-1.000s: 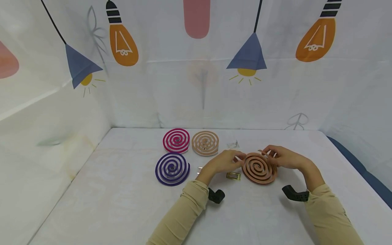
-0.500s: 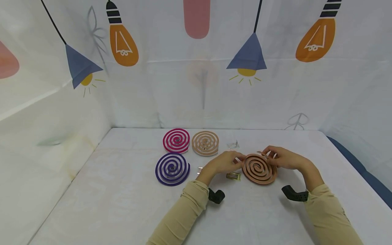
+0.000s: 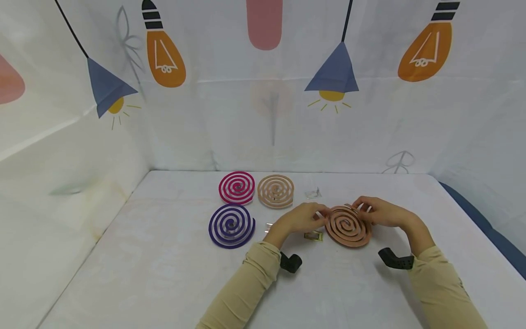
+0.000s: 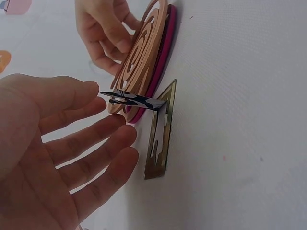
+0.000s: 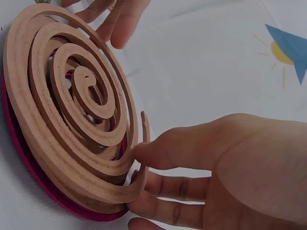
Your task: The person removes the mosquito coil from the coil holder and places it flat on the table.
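A stack of brown mosquito coils lies on the white table between both hands. The wrist views show a magenta coil at the bottom of it. At the stack's far right edge my right hand pinches the outer end of the top brown coil between thumb and fingers. My left hand touches the stack's left edge, its fingers fairly straight in the left wrist view. Just beside that hand lies a gold-coloured metal coil stand, with a bent-up prong near the thumb.
A magenta coil, a tan coil and a purple coil lie flat to the left. One silvery stand sits behind the left hand; another is partly hidden by the left wrist. White printed fabric encloses the table.
The top coil's free outer end has shifted slightly under the right fingers and now sits closer to the stack. The left hand has hardly moved.
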`<state>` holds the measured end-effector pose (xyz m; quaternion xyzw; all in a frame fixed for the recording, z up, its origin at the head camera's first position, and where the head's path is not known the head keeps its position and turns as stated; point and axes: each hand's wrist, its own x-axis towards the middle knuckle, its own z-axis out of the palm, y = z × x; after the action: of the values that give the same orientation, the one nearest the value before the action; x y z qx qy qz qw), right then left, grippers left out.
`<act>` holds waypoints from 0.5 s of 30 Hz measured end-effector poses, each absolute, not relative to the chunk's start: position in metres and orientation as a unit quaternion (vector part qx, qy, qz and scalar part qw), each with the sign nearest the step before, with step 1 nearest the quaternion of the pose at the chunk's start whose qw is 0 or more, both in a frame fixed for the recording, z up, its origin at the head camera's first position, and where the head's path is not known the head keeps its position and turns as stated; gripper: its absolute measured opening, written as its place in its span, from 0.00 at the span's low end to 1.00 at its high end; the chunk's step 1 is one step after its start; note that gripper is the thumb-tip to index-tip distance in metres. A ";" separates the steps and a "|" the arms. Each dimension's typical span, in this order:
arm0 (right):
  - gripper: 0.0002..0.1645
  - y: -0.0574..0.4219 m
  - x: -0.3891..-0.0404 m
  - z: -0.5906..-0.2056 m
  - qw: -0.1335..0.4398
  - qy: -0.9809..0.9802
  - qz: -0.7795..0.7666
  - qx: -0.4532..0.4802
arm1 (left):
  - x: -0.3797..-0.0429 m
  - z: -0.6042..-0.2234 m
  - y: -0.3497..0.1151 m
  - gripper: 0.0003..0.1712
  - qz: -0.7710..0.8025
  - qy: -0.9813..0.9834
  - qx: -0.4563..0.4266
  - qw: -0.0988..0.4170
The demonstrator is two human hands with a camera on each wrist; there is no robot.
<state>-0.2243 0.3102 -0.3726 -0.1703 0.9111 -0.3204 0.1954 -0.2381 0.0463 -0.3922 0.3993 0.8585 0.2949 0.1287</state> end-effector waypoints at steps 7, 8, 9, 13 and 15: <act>0.17 0.309 -0.225 -0.373 0.192 0.911 -0.327 -0.163 | -0.239 -0.394 0.045 0.20 0.299 0.860 0.392 0.135; 0.17 0.309 -0.225 -0.373 0.190 0.912 -0.326 -0.163 | -0.239 -0.394 0.045 0.20 0.298 0.860 0.391 0.135; 0.17 0.309 -0.225 -0.373 0.188 0.913 -0.325 -0.161 | -0.239 -0.393 0.045 0.21 0.298 0.861 0.390 0.135; 0.18 0.308 -0.225 -0.372 0.168 0.921 -0.316 -0.151 | -0.240 -0.392 0.043 0.21 0.302 0.861 0.387 0.129; 0.18 0.305 -0.225 -0.372 0.154 0.926 -0.311 -0.147 | -0.241 -0.391 0.041 0.20 0.306 0.862 0.385 0.123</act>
<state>-0.2249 0.3055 -0.3718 -0.1466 0.9263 -0.3112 0.1536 -0.2412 0.0413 -0.3908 0.3846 0.8622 0.3057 0.1231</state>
